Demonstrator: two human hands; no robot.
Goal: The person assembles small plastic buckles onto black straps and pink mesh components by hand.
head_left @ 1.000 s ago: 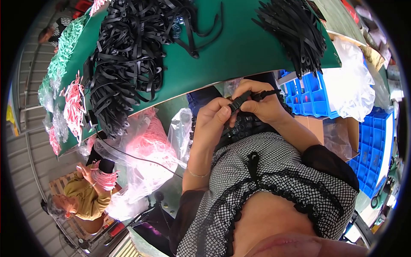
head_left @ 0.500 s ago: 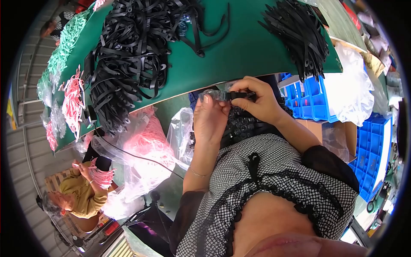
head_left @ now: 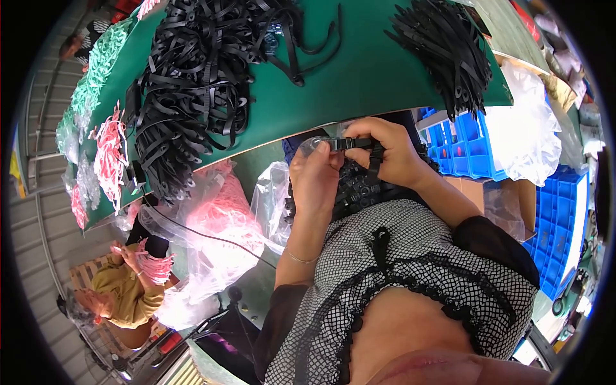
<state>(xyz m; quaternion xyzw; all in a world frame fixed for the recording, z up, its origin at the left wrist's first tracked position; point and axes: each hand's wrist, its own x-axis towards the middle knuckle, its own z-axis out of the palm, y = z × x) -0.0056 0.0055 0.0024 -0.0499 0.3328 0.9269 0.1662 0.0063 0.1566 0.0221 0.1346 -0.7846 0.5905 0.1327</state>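
Observation:
My left hand [head_left: 314, 183] pinches a clear, rounded plastic piece [head_left: 311, 145] between thumb and fingers. Joined to it on the right is a black strap [head_left: 375, 159] with a dark buckle-like part. My right hand [head_left: 399, 153] is closed on this strap, and a short stretch of it bends down by the fingers. Both hands are close together just off the near edge of the green table [head_left: 314, 96]. Under them, a heap of black strap pieces [head_left: 359, 186] rests at my lap, partly covered by my hands.
A big pile of black straps [head_left: 192, 83] covers the table's left, and a smaller bundle [head_left: 443, 54] lies right. Blue crates [head_left: 462, 151] and a cardboard box [head_left: 520, 199] stand at right. Left are bagged pink straps [head_left: 224, 208] and a seated person [head_left: 128, 292] holding pink straps.
The black strap has turned: its right part bends downward by my right fingers, where before it ran sideways into them. My left hand has barely shifted.

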